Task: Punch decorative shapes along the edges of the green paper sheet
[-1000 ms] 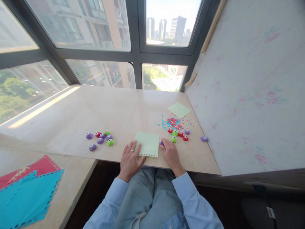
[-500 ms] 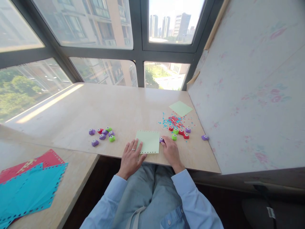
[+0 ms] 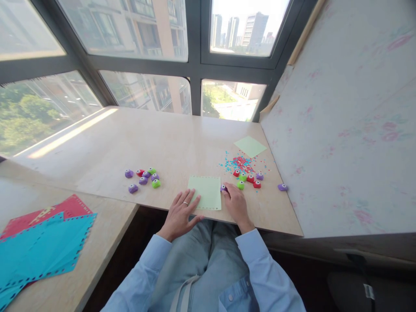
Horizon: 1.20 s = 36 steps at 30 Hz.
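We steady the pale green paper square (image 3: 206,192) with our flat, open left hand (image 3: 180,214). Our right hand (image 3: 236,203) grips a small purple punch (image 3: 223,188) at its right edge; top and bottom edges already look perforated.

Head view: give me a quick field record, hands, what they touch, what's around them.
left hand: flat, fingers on the left edge of the green sheet
right hand: fingertips on a purple punch at the sheet's right edge
sheet: pale green, small holes along its top and bottom edges, at the near edge of the table
right cluster: red, green and purple punches, beside confetti
left cluster: purple, red and green punches
far sheet: pale green, beyond the confetti
side papers: blue and red, far left
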Motion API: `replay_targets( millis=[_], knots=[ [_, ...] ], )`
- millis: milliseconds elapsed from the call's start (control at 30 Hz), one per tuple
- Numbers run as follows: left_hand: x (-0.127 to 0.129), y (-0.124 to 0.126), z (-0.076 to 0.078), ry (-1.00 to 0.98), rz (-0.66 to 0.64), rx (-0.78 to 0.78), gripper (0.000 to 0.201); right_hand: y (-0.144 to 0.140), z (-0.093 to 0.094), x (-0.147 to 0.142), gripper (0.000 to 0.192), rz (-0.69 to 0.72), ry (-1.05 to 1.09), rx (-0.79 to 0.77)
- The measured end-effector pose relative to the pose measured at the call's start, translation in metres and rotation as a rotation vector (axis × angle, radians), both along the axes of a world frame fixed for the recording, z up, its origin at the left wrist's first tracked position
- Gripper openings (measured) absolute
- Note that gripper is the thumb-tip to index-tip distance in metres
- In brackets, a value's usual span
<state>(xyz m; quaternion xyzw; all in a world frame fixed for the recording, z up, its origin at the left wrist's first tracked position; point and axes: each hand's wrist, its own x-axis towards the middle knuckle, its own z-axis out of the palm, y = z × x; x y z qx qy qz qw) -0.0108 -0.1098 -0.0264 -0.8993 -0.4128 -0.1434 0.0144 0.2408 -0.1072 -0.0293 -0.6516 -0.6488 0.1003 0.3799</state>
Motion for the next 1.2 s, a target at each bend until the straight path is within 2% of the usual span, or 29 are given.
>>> replay_targets(
  millis=[333,967,1200],
  knots=[
    [0.005,-0.019,-0.007,-0.061,0.073,0.021,0.058,0.001,-0.002,0.001,0.034,-0.002,0.031,-0.001],
    [0.006,-0.020,-0.005,-0.074,0.092,-0.009,0.054,0.001,-0.001,0.003,0.032,-0.016,0.022,0.011],
    [0.006,-0.020,-0.005,-0.082,0.083,-0.030,0.054,0.001,0.000,0.006,0.034,0.075,-0.006,0.015]
  ],
)
